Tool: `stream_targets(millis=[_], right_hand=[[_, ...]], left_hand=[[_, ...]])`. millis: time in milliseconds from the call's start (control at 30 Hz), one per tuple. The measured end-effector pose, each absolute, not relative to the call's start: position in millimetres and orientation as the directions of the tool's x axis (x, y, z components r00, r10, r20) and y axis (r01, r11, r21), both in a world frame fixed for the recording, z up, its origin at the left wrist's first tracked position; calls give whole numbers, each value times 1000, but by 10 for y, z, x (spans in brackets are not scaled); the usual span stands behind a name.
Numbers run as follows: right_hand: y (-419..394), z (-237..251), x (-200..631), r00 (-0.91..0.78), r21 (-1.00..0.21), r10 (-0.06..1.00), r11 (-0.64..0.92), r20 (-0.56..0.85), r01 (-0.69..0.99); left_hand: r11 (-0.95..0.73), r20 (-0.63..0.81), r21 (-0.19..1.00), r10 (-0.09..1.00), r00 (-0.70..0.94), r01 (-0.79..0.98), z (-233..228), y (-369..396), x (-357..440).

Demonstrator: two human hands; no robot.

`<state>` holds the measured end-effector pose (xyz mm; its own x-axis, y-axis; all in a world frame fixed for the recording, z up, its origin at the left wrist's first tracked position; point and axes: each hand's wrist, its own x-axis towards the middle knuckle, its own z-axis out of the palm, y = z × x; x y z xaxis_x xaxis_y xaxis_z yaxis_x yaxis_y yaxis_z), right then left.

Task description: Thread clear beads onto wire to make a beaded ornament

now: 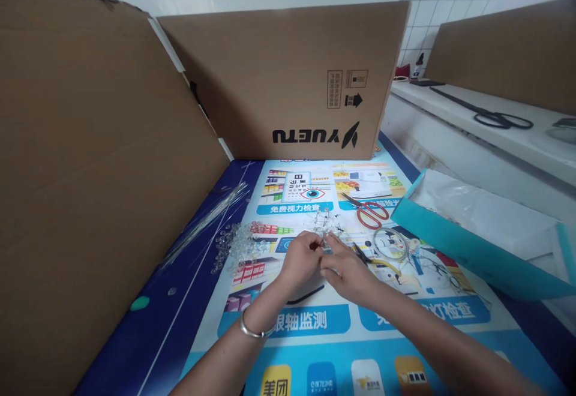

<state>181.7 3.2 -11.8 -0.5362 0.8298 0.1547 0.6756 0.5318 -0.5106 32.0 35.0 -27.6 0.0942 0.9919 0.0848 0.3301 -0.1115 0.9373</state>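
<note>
My left hand (300, 264) and my right hand (348, 269) meet over the middle of the printed table cover. Both are closed, with thumbs and fingertips pinching the near side of a beaded wire piece (324, 219), a spiky cluster of clear beads on thin wire. My fingers hide the exact spot where they grip it. To the left of my left hand lies a loose pile of clear beads (238, 246). Pliers with yellow handles (378, 262) rest just right of my right hand. Red-handled scissors (372, 213) lie beyond them, beside a coil of wire (390, 243).
Straight wires (207, 222) lie along the left cardboard wall (90, 162). A printed cardboard panel (288, 78) stands at the back. At right is an open teal box (477, 246) with clear plastic inside. Black scissors (499, 119) lie on a white ledge (463, 108).
</note>
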Motion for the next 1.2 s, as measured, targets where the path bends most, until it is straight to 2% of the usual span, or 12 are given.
stream_targets(millis=[133, 300, 500, 667, 767, 1000, 1200], right_hand=[[27, -98, 1824, -542, -439, 828, 544, 143, 715], [33, -82, 1818, -568, -335, 815, 571, 118, 750], [48, -20, 1813, -588, -247, 804, 590, 91, 768], [87, 31, 1824, -606, -222, 790, 610, 92, 761], [118, 19, 1841, -619, -232, 774, 631, 131, 740], [143, -33, 1857, -603, -272, 767, 641, 217, 717], [176, -92, 1883, -508, -402, 779, 625, 368, 669]], left_hand=[[-187, 182, 870, 982, 55, 456, -240, 313, 353], [-268, 299, 700, 952, 69, 662, -238, 303, 394], [-248, 290, 570, 953, 91, 784, -264, 306, 383], [-275, 251, 495, 954, 167, 824, -286, 320, 351], [-274, 229, 526, 957, 176, 805, -290, 340, 340], [-208, 226, 769, 973, 46, 605, -267, 346, 356], [-170, 176, 810, 983, 45, 561, -236, 350, 369]])
